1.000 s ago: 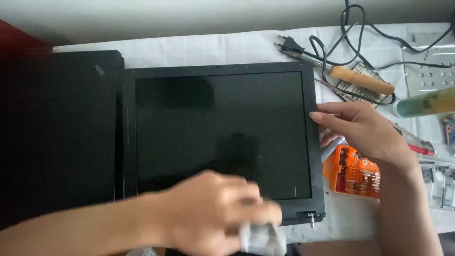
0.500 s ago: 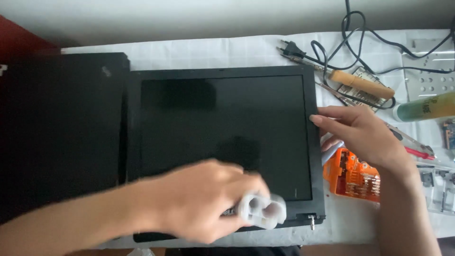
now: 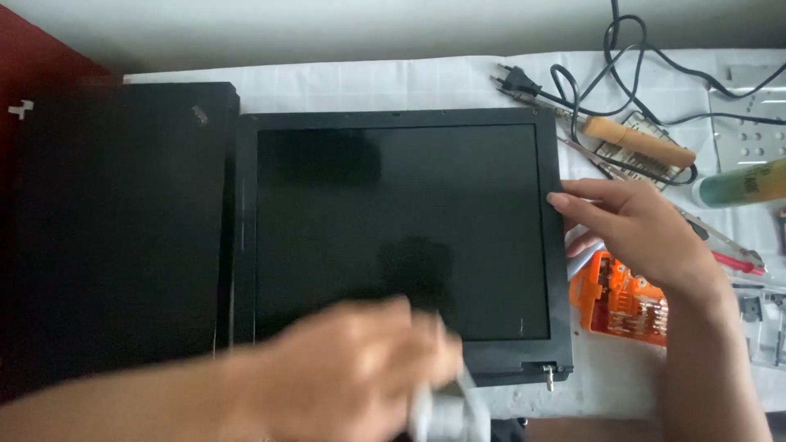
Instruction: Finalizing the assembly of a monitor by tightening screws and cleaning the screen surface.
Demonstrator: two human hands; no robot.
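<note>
The black screen panel [image 3: 401,237] lies flat on the white table [image 3: 393,82], the right hand [image 3: 634,233] steadies its right edge with fingers spread, and the blurry left hand [image 3: 352,376] rubs a pale wad [image 3: 446,413] near the bottom corner.

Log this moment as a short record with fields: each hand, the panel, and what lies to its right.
left hand: blurred, over the screen's lower edge, holds a pale wad
right hand: fingertips on the screen's right rim
screen: black, dark, lying flat on a white cloth
right of screen: orange bit case, soldering iron, plug, green tube
</note>
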